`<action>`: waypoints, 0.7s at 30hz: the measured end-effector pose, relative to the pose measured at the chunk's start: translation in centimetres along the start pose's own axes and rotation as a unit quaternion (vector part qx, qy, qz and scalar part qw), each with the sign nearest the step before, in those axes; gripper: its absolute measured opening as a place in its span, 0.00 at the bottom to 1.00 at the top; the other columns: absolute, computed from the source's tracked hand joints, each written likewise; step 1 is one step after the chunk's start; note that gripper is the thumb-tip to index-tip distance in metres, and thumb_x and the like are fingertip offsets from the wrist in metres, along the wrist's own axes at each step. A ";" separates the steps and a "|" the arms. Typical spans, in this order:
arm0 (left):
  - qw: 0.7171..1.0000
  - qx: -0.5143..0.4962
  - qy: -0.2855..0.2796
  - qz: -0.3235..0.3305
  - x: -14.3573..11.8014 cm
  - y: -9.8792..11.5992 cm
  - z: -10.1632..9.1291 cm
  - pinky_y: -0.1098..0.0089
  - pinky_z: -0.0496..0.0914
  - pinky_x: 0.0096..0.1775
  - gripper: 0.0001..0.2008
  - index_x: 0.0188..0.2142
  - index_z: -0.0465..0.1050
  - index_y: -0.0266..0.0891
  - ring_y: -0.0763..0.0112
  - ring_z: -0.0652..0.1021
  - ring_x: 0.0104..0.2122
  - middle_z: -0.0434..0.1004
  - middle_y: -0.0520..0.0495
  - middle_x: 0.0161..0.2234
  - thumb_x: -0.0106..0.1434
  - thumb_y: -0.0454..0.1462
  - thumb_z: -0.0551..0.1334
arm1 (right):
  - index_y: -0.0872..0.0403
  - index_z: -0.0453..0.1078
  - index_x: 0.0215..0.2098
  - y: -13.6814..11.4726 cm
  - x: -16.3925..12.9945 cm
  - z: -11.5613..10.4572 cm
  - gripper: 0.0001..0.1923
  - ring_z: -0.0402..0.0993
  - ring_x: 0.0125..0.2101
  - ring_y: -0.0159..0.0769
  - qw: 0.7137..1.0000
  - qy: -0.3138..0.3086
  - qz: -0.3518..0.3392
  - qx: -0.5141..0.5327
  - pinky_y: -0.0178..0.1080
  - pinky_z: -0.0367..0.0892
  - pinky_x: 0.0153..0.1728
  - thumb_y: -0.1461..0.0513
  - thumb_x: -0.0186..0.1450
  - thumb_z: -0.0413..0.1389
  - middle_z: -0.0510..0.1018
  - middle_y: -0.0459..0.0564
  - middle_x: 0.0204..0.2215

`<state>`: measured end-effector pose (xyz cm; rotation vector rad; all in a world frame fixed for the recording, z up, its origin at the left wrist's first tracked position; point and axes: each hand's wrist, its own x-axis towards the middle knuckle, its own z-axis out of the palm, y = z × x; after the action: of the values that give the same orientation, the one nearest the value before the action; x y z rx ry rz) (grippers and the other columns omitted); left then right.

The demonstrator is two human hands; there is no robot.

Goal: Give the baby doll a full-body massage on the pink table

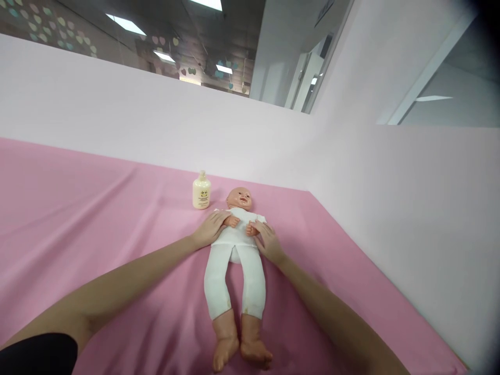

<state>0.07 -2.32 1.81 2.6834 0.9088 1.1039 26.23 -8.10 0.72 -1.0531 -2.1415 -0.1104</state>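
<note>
A baby doll (236, 229) lies on its back with its head away from me, a white cloth top and leggings covering its body and legs. Its bare feet point toward me, and its small hands rest over its belly. My left hand (210, 228) is curved over the doll's arm on the left side, fingers together. On the other side, my right hand (269, 244) closes around the doll's other forearm, close to its little hand. Both of my thumbs are partly hidden against the doll. A pale yellow pump bottle (201, 192) stands upright beside the doll's head.
Under the doll spreads a wrinkled pink sheet (117, 208). White walls (156, 114) rise along the far side and the right (422, 208). A wide mirror or window pane (156, 41) above the far wall shows ceiling lights and hanging heart decorations.
</note>
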 end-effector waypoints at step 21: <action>0.891 -0.074 0.084 -0.440 7.6 -7.5 3.9 0.52 0.65 0.45 0.23 0.46 0.65 0.34 0.47 0.74 0.46 0.75 0.30 0.43 0.66 0.50 0.46 | 0.58 0.65 0.47 8.9 8.2 3.6 0.23 0.75 0.35 0.39 0.851 0.167 0.440 0.232 0.38 0.70 0.34 0.50 0.62 0.47 0.78 0.54 0.34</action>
<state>3.25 8.53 1.26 1.6913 1.7237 1.0845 27.26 4.43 1.39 -1.4655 -1.1237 0.5874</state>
